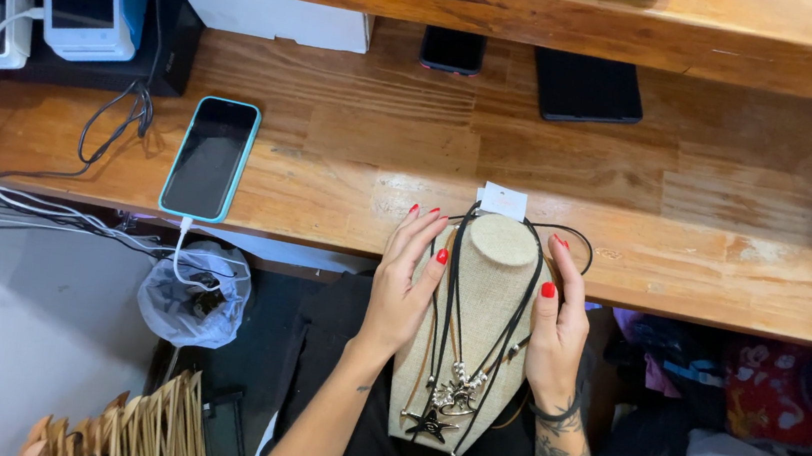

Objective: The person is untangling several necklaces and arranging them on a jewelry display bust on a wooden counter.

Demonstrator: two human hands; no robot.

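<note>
At the far left, white chargers and card terminals (87, 9) are sitting on the wooden counter (355, 142), with black and white cables (115, 122) trailing off them. To their right a phone in a light blue case (210, 157) is lying face up near the counter's near edge, a white cable plugged into its near end and hanging down toward a small bin lined with a grey bag (193, 294). Farther back, a white box (272, 16), a dark phone (452, 50) and a black wallet-like case (587, 86) are resting under the upper shelf.

In the middle, just below the counter's near edge, the left hand (401, 293) is pressing flat against the left side of a burlap necklace bust (485, 337), fingers extended. The bust is carrying black cord necklaces (459, 294) with silver charms and a dark star pendant (431, 424). The right hand (556, 329) is cupping the bust's right side, so both hands are holding it between them over the person's lap.
</note>
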